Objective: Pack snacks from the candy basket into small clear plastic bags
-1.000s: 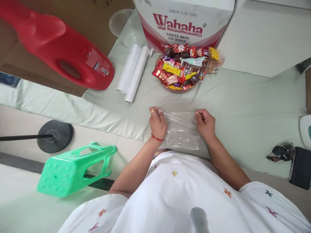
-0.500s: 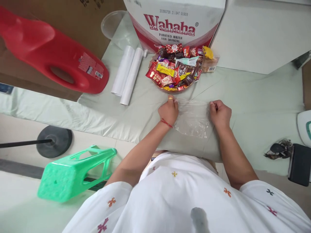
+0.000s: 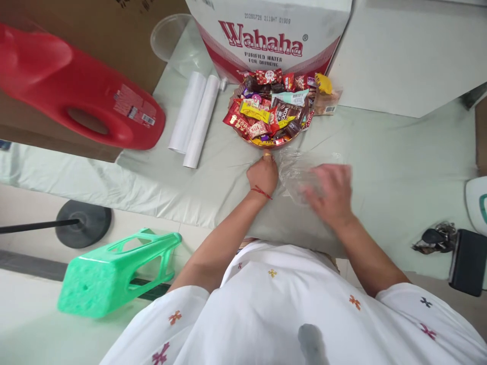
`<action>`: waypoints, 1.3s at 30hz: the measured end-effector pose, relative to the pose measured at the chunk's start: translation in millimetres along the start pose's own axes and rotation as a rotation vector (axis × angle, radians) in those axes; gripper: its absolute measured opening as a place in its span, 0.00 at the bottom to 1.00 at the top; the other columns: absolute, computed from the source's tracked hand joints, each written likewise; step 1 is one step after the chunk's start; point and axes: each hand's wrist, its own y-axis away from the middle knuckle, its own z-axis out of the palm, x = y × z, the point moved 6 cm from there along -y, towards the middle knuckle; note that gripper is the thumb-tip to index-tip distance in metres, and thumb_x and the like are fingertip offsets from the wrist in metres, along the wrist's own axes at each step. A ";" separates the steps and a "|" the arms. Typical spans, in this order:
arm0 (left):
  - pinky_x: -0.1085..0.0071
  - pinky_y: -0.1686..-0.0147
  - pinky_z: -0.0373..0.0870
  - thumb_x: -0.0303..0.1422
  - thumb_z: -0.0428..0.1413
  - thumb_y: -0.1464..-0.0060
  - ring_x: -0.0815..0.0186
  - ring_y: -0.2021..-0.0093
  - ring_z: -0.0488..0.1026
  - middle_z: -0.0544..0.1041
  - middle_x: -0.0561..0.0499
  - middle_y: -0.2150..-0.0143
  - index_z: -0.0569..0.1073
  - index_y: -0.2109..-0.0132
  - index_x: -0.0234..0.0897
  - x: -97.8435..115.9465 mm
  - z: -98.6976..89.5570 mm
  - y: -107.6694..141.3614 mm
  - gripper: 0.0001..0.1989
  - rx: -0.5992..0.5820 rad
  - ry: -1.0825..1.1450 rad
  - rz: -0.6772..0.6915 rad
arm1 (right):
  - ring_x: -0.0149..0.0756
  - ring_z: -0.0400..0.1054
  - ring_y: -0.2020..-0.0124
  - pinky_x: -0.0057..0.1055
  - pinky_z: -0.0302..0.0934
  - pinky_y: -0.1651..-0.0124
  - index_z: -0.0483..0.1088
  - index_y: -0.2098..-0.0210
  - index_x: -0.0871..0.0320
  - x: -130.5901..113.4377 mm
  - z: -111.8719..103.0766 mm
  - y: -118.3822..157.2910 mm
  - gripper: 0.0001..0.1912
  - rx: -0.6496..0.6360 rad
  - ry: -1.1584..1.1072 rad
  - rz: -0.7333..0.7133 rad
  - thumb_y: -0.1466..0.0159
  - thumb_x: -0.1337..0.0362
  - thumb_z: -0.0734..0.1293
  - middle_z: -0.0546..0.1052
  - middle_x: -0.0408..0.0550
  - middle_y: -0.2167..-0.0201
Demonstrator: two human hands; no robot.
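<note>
A clear plastic bag (image 3: 294, 177) lies crumpled on the cloth-covered table between my hands. My left hand (image 3: 263, 173), with a red string at the wrist, is closed on the bag's left edge. Blurred by motion, my right hand (image 3: 333, 192) hovers over the bag's right part with thumb and fingers apart; whether it touches the film is unclear. Just beyond my left hand stands a bowl (image 3: 243, 138) heaped with wrapped sweets (image 3: 272, 109) in red, yellow, brown and pale blue.
Behind the bowl is a Wahaha water carton (image 3: 266, 38). Two white rolls (image 3: 195, 119), a clear plastic tub (image 3: 173, 38) and a red jug (image 3: 83, 96) are to the left. Keys (image 3: 436, 237) and a black phone-like object (image 3: 468, 261) lie right. A green stool (image 3: 114, 274) is below.
My right hand has let go of the bag's right edge, opened and swung left over it. The bag, stretched flat before, is now crumpled. My left hand keeps its hold.
</note>
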 end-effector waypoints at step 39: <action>0.63 0.59 0.68 0.41 0.54 0.38 0.54 0.57 0.76 0.80 0.43 0.57 0.76 0.57 0.40 -33.2 -49.2 -9.9 0.10 0.111 0.035 -0.144 | 0.49 0.59 0.29 0.54 0.60 0.29 0.78 0.53 0.62 -62.7 63.6 67.6 0.13 -0.455 -0.344 -0.387 0.27 0.70 0.61 0.72 0.60 0.35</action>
